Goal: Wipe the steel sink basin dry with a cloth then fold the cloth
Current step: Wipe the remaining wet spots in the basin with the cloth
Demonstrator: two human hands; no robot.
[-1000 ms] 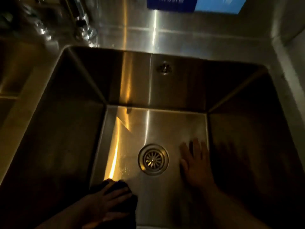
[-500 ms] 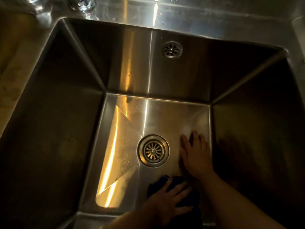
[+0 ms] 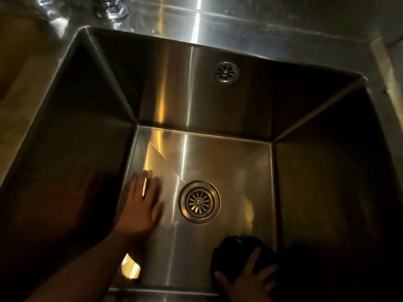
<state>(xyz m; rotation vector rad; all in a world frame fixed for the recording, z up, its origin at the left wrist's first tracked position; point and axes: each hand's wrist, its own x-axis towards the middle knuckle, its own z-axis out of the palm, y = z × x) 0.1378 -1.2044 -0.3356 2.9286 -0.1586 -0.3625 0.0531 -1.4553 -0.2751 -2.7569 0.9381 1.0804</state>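
The steel sink basin [image 3: 229, 162] fills the view, with its round drain strainer [image 3: 199, 201] in the middle of the floor. A dark cloth [image 3: 235, 251] lies bunched in the near right corner of the floor. My right hand [image 3: 246, 282] presses down on it with fingers spread over the fabric. My left hand [image 3: 140, 205] lies flat and open on the floor just left of the drain, holding nothing. Its forearm comes in from the lower left.
An overflow grille [image 3: 225, 72] sits high on the back wall. A tap base [image 3: 115, 7] stands on the steel ledge behind the sink. A pale counter [image 3: 13, 105] runs along the left rim. The side walls are in deep shadow.
The cloth went from my left hand to my right near the front of the floor. My left hand moved to the left of the drain, and my right hand dropped back onto the cloth.
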